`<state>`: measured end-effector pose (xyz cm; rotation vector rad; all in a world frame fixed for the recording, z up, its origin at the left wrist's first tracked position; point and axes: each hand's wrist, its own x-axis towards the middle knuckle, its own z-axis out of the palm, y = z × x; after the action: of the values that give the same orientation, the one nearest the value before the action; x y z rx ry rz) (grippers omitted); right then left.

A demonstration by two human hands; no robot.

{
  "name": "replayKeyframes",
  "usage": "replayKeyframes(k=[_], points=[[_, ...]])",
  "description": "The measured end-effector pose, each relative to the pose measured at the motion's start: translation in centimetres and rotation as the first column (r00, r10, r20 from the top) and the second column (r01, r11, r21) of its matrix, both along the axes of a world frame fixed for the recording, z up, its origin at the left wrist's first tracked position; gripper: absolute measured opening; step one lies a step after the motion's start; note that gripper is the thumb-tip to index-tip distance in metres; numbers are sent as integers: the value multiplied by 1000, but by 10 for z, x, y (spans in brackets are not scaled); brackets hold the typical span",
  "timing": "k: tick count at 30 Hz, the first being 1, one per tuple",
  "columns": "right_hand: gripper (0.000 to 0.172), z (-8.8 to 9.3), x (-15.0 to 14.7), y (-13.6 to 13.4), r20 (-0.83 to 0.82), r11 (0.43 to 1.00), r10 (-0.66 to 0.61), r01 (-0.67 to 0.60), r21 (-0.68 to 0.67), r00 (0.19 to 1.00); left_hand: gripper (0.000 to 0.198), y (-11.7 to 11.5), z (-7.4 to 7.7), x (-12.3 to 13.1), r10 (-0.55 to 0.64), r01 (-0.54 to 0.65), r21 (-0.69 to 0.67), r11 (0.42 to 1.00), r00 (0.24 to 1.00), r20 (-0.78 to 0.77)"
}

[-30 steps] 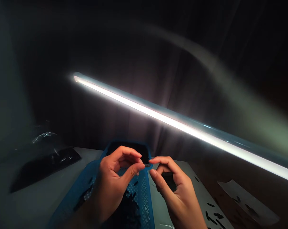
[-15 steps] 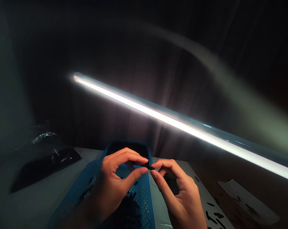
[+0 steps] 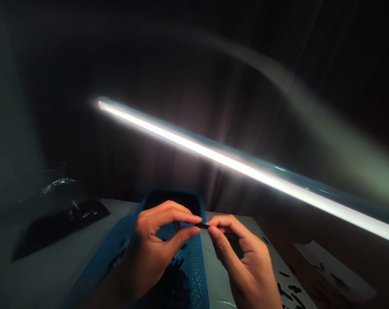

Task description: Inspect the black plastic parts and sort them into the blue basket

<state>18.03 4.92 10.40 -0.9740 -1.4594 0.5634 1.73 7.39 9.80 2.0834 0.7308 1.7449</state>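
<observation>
View: head camera, looking down at both hands over a worktop (image 3: 123, 207).

Hands: the left hand (image 3: 158, 244) and right hand (image 3: 244, 253) meet just above a blue perforated plastic basket (image 3: 194, 274), their fingertips almost touching.

Fingers: closed in two pinches. The left thumb and index fingers (image 3: 184, 216) grip one end of a thin black strip (image 3: 203, 225), and the right thumb and index grip the other end.

Held thing: the black strip lies roughly level in the air between the hands, over the basket's near edge. It is too small to tell what it is.

Handling: a light, even fingertip pinch at each end seems right for so thin a piece. Working low over the basket would keep a slip contained.

Around: loose black pieces (image 3: 171, 279) lie in the basket, and more (image 3: 290, 292) lie on the worktop at lower right. A glossy black plastic bag (image 3: 59, 225) sits at left, and a paper sheet (image 3: 334, 270) lies at right.

In the way: a bright tube light (image 3: 213, 154) glares across the view. A dark patch under the right hand cannot be made out.
</observation>
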Motion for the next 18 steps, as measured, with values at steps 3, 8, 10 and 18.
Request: replayKeyframes(k=[3,8,10,18], points=[[22,-1,0,0,-16,1000,2,-3,-28,1000,15,-1,0,0,-3,3,2,1000,1000,9],[23,-4,2,1,-22,998,17,-19,-63,1000,14,-2,1,1,1,-1,13,1000,1000,24],[26,-4,2,1,-37,993,30,-34,-114,999,14,-3,1,2,-10,9,28,1000,1000,26],[32,-6,3,6,-187,952,105,-153,-264,977,11,5,-3,0,182,-181,65,981,983,-11]])
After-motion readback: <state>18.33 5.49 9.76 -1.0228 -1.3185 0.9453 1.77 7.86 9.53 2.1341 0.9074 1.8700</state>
